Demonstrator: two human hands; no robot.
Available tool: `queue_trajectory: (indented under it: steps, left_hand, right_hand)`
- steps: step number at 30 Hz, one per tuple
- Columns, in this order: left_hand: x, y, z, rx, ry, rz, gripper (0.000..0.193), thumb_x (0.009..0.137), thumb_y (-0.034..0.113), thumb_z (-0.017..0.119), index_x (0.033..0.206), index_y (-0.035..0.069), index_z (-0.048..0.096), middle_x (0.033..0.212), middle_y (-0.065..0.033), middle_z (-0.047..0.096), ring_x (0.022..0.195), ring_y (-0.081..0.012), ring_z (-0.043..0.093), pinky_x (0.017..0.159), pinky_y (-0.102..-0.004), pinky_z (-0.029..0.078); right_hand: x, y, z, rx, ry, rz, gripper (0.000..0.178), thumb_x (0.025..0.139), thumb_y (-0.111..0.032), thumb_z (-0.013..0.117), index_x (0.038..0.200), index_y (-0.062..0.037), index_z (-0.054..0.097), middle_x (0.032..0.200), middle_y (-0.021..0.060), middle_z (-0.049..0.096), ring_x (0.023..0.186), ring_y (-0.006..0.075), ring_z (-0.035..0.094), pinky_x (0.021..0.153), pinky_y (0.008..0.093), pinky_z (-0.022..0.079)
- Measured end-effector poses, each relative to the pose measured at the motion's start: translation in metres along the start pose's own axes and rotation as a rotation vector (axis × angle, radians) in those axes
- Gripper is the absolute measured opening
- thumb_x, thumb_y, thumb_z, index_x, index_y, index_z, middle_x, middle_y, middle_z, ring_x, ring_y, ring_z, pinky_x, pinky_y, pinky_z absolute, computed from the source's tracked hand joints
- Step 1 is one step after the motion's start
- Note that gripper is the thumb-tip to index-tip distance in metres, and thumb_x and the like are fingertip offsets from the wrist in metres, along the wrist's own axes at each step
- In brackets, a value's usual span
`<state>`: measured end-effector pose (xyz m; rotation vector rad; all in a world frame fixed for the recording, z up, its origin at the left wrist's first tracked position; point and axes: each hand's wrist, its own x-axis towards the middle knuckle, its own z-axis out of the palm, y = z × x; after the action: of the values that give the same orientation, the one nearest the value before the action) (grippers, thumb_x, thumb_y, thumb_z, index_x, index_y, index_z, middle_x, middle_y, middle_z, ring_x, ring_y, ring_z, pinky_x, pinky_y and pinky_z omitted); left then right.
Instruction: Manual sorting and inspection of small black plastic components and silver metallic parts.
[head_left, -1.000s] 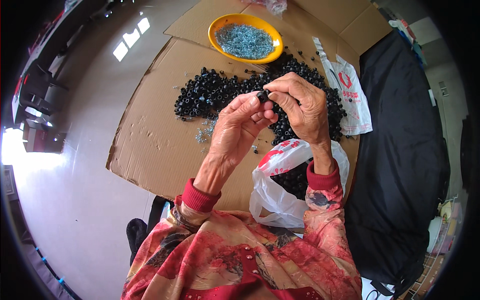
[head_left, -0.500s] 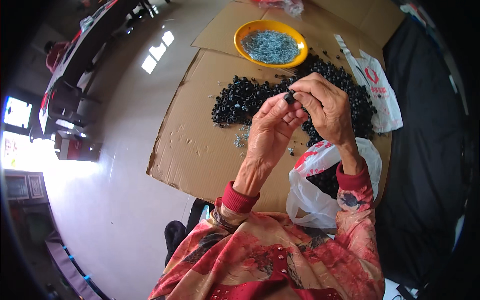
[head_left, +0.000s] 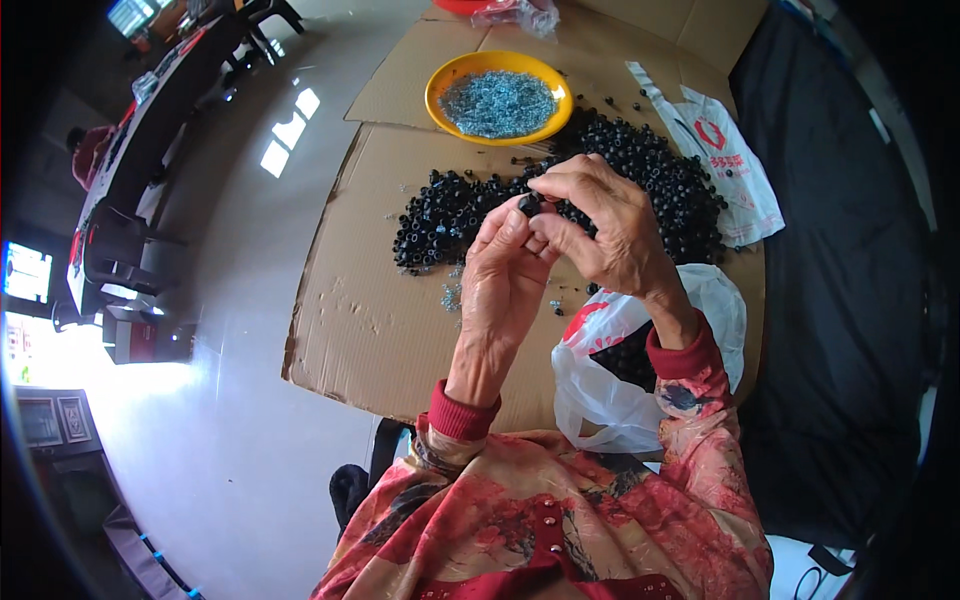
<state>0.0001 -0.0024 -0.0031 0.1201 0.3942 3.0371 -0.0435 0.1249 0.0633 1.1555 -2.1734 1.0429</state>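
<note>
Above the cardboard, my left hand [head_left: 503, 275] pinches a small round black plastic cap [head_left: 529, 205] between thumb and fingers. My right hand [head_left: 610, 225] meets it from the right, its thumb and forefinger curled at either side of the same cap. Whether a smaller part sits in the cap is too small to tell. Beneath and behind the hands spreads a heap of black caps [head_left: 660, 175], many of them hollow. Past it stands a yellow bowl [head_left: 437, 112] full of tiny clear bluish pieces [head_left: 500, 102].
Flattened cardboard [head_left: 345, 260] lies under everything. A white plastic bag [head_left: 590, 395] with more black caps stands near my right forearm; a flat white bag [head_left: 735, 170] lies farther right. Black cloth [head_left: 835, 300] borders the right side. A person [head_left: 88, 155] sits by a long table at far left.
The view has shifted, so the bowl and heap sit farther left or lower. My right forefinger and thumb have spread a little around the cap; my left hand still holds it.
</note>
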Motion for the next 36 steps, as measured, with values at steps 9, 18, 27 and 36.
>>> queue_trajectory:
  steps: [9, 18, 27, 36]
  left_hand:
    - [0.004, -0.007, 0.004, -0.047, -0.023, -0.044, 0.028, 0.088, 0.010, 0.055, 0.114, 0.003, 0.052, 0.104, -0.0079, 0.060, 0.096, -0.0173, 0.058, 0.092, -0.0367, 0.045]
    - [0.002, -0.010, 0.003, -0.073, 0.023, -0.064, 0.020, 0.089, 0.014, 0.054, 0.106, 0.005, 0.055, 0.100, -0.0053, 0.060, 0.096, -0.0163, 0.057, 0.093, -0.0366, 0.043]
    - [-0.001, -0.009, 0.005, -0.140, 0.024, -0.078, 0.014, 0.089, 0.014, 0.054, 0.097, 0.003, 0.058, 0.095, -0.0073, 0.063, 0.095, -0.0166, 0.058, 0.094, -0.0347, 0.043]
    - [-0.003, -0.009, 0.007, -0.097, 0.062, -0.068, 0.017, 0.088, 0.014, 0.054, 0.101, 0.003, 0.056, 0.096, -0.0058, 0.061, 0.091, -0.0155, 0.057, 0.090, -0.0339, 0.044]
  right_hand:
    - [-0.001, 0.004, 0.000, -0.138, 0.016, -0.103, 0.030, 0.066, -0.001, 0.068, 0.095, -0.0002, 0.060, 0.090, 0.0105, 0.057, 0.082, 0.0257, 0.057, 0.074, 0.0354, 0.048]
    - [-0.006, 0.009, 0.005, -0.101, 0.049, -0.144, 0.030, 0.067, 0.004, 0.068, 0.096, 0.0020, 0.060, 0.090, 0.0108, 0.058, 0.081, 0.0253, 0.060, 0.070, 0.0334, 0.051]
    - [-0.010, 0.009, 0.010, -0.050, 0.057, -0.131, 0.025, 0.071, -0.003, 0.068, 0.094, 0.0017, 0.062, 0.089, 0.0111, 0.060, 0.082, 0.0264, 0.060, 0.076, 0.0353, 0.050]
    - [-0.013, 0.006, 0.011, -0.067, 0.077, -0.178, 0.025, 0.069, 0.005, 0.065, 0.093, 0.0051, 0.061, 0.088, 0.0130, 0.059, 0.078, 0.0267, 0.060, 0.069, 0.0344, 0.051]
